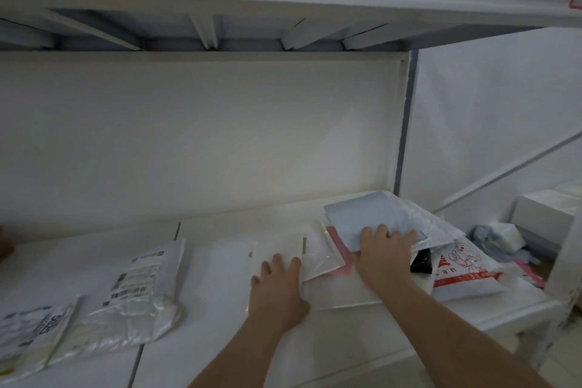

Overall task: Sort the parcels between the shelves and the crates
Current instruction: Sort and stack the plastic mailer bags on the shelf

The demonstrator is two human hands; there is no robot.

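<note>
The right hand (382, 250) is lying flat, fingers spread, on the grey-blue parcel (362, 217) topping the pile at the shelf's (220, 261) far right. The left hand (277, 280), nearer, is pressing open-palmed on a white parcel (277, 246) just left of the pile.

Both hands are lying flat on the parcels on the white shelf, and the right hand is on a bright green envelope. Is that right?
Not quite. The head view shows the right hand pressing on a pale blue-grey envelope, not a bright green one. The rest holds: the left hand also lies flat on a white parcel, and both rest on the white shelf.
</note>
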